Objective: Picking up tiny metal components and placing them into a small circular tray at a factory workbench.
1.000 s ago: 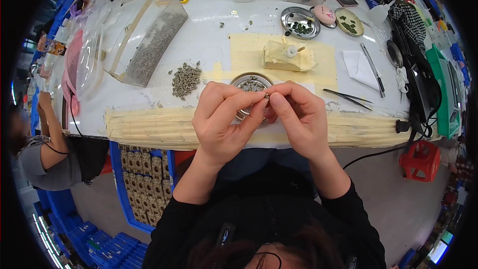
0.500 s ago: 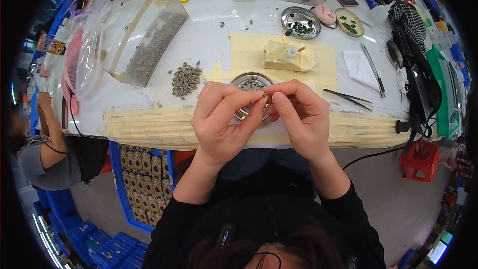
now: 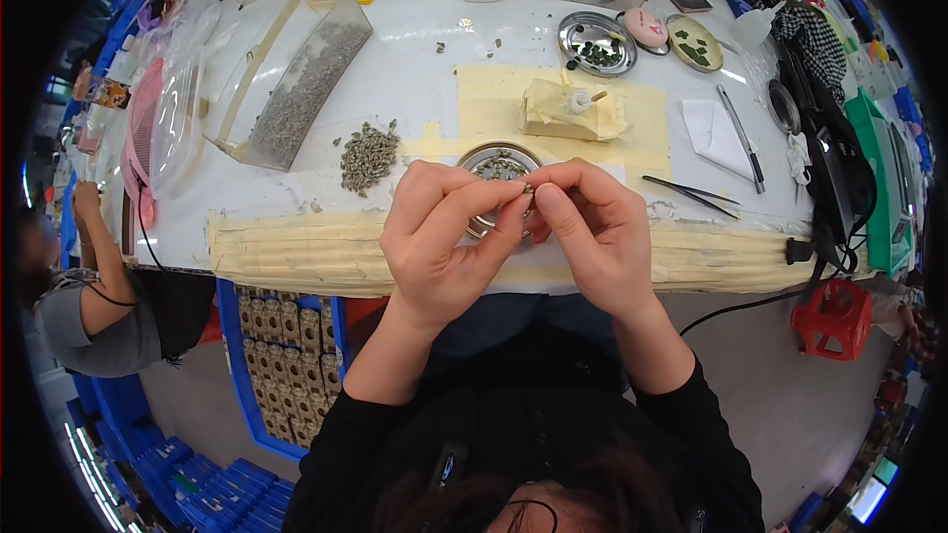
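Observation:
My left hand (image 3: 441,237) and my right hand (image 3: 595,235) meet fingertip to fingertip over a round metal dish (image 3: 473,160). Pinched between both thumbs and forefingers is a tiny metallic piece (image 3: 527,191), too small to make out in detail. Several similar small pieces (image 3: 500,167) lie in the dish, whose near side is partly hidden by my fingers. Left of the dish a loose heap of small grey-green metal parts (image 3: 369,156) rests on the white table. Behind my right hand stands a block wrapped in cream tape (image 3: 573,112), with a small white fitting on top.
A clear bin of small grey parts (image 3: 306,89) lies at the left. Tweezers (image 3: 690,195), a pen-like tool (image 3: 741,138) and a white cloth (image 3: 713,136) lie at the right. Dishes of dark green pieces (image 3: 597,45) sit farther back. A blue crate (image 3: 237,365) stands below the table edge.
Both hands stay over the dish, with the fingertips shifting only slightly around the tiny piece. Nothing else on the table has visibly moved.

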`<state>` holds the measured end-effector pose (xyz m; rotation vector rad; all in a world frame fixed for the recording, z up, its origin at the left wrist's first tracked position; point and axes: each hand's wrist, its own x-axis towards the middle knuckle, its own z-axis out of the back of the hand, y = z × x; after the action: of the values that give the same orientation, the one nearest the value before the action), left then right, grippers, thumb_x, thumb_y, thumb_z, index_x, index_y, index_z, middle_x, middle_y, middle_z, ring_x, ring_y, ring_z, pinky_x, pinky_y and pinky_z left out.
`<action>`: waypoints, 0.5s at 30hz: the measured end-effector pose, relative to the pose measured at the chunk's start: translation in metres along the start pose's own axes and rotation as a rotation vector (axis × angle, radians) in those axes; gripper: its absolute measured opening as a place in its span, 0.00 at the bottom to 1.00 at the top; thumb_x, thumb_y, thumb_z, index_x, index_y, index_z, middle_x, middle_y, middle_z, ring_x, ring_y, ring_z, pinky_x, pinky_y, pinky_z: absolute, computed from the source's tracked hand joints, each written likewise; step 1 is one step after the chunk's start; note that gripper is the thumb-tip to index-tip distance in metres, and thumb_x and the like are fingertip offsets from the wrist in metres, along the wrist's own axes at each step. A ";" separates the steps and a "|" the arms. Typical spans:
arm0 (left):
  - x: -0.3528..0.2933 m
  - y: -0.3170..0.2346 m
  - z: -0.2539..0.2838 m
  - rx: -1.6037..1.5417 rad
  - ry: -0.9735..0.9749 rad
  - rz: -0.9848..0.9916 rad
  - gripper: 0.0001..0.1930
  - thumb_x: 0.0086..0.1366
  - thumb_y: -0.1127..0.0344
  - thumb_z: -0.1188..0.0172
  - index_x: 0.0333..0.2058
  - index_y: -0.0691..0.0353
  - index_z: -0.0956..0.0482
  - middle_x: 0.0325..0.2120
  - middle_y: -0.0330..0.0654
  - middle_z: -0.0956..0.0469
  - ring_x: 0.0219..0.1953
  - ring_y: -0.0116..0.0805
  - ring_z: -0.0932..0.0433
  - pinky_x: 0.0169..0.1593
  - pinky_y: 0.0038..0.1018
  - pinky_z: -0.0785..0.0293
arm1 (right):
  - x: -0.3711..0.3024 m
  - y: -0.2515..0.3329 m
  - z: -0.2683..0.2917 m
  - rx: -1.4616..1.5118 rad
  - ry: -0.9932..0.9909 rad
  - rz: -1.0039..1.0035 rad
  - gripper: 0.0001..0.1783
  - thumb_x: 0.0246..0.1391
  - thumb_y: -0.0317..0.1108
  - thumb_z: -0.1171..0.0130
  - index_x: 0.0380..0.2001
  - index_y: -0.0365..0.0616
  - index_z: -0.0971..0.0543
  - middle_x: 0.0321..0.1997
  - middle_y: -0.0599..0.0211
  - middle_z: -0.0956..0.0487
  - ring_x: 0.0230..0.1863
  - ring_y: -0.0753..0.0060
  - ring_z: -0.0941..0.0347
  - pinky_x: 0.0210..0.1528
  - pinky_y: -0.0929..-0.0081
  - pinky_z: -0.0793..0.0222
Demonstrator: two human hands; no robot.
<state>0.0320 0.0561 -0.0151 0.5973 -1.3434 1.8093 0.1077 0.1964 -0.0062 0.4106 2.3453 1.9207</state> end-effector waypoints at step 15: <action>0.000 -0.001 -0.002 0.039 -0.006 0.019 0.11 0.46 0.77 0.29 0.30 0.61 0.17 0.24 0.37 0.25 0.26 0.33 0.28 0.29 0.26 0.33 | -0.002 -0.006 -0.003 -0.172 -0.131 0.233 0.07 0.56 0.22 0.39 0.39 0.35 0.19 0.33 0.65 0.20 0.31 0.80 0.23 0.33 0.83 0.27</action>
<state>0.0329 0.0574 -0.0157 0.6134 -1.3247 1.8540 0.1077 0.1916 -0.0117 0.7978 2.1113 2.1002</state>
